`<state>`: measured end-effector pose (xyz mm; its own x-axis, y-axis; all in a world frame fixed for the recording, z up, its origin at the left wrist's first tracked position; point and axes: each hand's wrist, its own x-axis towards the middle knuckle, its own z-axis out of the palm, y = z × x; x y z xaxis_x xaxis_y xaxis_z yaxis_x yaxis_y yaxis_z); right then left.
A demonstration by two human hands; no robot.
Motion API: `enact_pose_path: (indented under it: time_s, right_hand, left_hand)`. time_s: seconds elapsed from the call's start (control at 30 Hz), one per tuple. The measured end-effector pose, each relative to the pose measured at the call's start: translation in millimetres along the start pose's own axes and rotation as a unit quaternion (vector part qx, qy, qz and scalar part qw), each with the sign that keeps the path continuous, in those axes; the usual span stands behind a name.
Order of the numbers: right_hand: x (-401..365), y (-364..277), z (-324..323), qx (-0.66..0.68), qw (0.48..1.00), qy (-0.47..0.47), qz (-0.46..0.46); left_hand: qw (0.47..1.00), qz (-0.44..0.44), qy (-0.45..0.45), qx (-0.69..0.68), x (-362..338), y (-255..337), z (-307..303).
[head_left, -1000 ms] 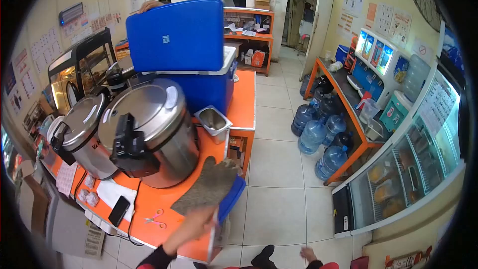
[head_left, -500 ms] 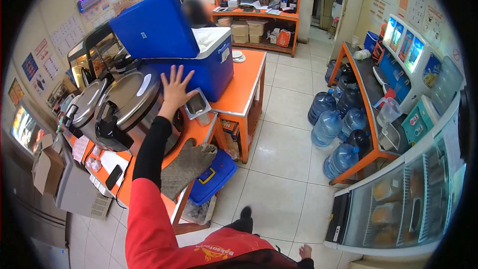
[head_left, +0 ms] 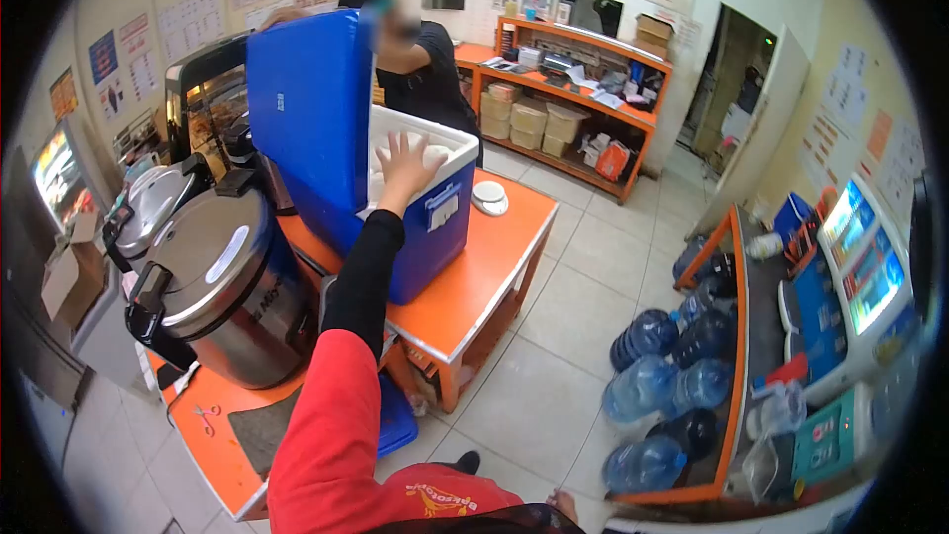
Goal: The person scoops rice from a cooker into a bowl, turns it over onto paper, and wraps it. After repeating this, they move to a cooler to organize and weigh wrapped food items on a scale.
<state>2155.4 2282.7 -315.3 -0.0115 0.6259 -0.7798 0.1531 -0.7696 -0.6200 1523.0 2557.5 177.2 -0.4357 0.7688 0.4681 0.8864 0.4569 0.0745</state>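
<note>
Blue cooler (head_left: 425, 237), white inside, standing upright on the orange worktop (head_left: 484, 282) right beneath the left grip (head_left: 405, 163); lid (head_left: 311, 119) swung up almost vertical, just left of it.

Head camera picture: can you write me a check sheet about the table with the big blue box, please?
Surface: orange table, with the cooler standing on it.
Job's things: blue cooler is open; lid upright, held at the top by another person's hand.
Clutter: steel pots, scissors, grey mat, small white dish.
Hands: left hand open, fingers spread, over the cooler's white inside; right hand only a sliver at the bottom edge, state unclear.
Cables: nothing seen.
Surroundings: water jugs on tiled floor, orange shelves.
</note>
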Motion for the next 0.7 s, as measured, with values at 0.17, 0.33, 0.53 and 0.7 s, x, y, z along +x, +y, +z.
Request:
enact_pose_path:
  time_s: [0.17,0.33,0.53,0.7]
  right_hand:
    - [62.0,-7.2,-33.7,-0.004,0.996,0.018,0.089]
    - [119.4,-90.4,-40.3,-0.044,0.993,-0.012,0.110]
    - [231.5,-209.5,-73.1,-0.109,0.990,-0.084,0.028]
    - [329.9,-368.9,-59.1,-0.191,0.972,-0.095,-0.102]
  left_hand:
    - [0.934,0.325,-0.014,-0.150,-42.7,58.8,9.4]
    - [0.917,0.375,0.128,0.051,-67.6,91.0,-40.3]
    - [0.971,0.105,0.151,0.151,-33.5,78.5,-51.8]
    - [0.921,0.033,0.191,0.339,-27.1,75.6,-25.5]
